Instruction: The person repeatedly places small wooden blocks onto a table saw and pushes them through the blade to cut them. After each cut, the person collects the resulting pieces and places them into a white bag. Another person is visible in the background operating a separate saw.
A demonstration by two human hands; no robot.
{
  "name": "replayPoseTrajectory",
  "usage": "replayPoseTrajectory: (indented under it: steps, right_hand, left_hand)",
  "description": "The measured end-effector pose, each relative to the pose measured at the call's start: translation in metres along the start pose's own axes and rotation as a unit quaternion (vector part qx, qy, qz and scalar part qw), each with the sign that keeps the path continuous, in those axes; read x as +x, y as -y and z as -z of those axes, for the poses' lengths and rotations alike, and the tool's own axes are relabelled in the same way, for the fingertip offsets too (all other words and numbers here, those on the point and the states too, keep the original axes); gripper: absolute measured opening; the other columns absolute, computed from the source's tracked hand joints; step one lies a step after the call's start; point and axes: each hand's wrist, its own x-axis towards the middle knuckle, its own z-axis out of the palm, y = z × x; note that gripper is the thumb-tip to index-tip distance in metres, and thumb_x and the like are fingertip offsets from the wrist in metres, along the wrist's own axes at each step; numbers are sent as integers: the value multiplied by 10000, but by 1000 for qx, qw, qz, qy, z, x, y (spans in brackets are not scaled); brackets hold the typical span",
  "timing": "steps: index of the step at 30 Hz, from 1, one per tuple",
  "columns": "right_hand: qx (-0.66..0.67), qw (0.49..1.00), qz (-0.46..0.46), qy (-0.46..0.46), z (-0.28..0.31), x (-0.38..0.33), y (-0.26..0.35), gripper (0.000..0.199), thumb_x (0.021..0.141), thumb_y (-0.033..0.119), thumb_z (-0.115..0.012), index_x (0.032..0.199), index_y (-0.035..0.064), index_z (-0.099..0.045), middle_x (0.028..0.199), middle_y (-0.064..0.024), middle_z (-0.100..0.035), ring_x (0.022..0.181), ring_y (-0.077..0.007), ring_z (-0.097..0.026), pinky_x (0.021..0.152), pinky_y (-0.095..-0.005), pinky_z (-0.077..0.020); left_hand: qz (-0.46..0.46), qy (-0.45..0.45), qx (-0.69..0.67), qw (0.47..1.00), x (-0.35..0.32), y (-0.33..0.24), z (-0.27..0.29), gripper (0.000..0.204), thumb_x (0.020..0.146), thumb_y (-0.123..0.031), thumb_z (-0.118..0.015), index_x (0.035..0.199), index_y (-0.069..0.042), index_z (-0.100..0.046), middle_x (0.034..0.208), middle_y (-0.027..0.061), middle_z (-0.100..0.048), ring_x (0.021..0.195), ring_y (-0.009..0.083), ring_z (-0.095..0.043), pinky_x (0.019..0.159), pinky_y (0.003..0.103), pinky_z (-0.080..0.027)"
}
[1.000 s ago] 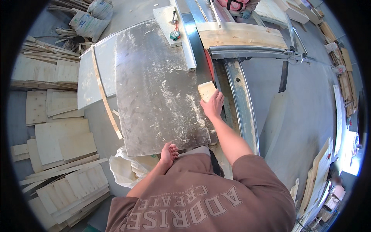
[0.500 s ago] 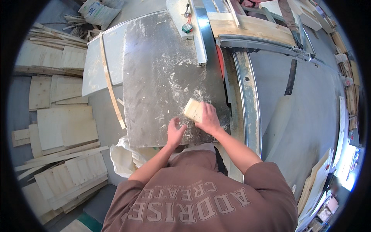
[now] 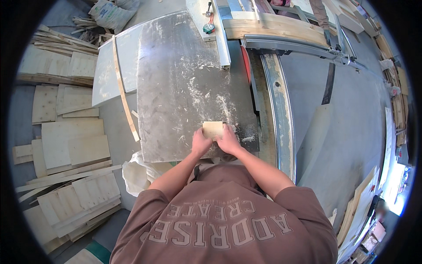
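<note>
A small pale block of wood is held between my two hands over the near part of a dark metal saw table. My left hand grips its left edge, and my right hand grips its right edge. Both sets of fingers are closed on the wood, though parts of them are hidden behind it. Sawdust and chips are scattered over the tabletop just beyond the block. Whether the block touches the table, I cannot tell.
A red guard stands at the table's right side, beside a metal sliding rail. Farther off, a metal fence runs next to a green tape measure. Boards lie stacked at left. A white sack hangs by the near edge.
My left hand has come up to the wood and taken hold of it. The block, formerly tilted in my right hand alone, is now squared and slightly nearer the left.
</note>
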Motion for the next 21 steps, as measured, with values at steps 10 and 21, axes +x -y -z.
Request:
replayPoseTrajectory:
  steps: [10,21]
  right_hand:
    - [-270,936,223,26,39,5,34,860,760,219,-882,1453,-45,-448,1386,-178,-531,1358,-341,-506,1150,-462,-419]
    - [-379,901,213,7,26,19,23,784,664,216,-923,1321,-24,-570,1272,-152,-605,1277,-300,-560,1088,-424,-445]
  left_hand:
    - [-239,18,305,922,3,-20,30,992,697,-207,-903,1540,-38,-406,1491,180,-504,1357,377,-525,1108,486,-496]
    - [-225,56,339,912,6,-30,29,1148,640,-378,-973,1568,-64,-374,1459,193,-522,1363,403,-527,1144,491,-479]
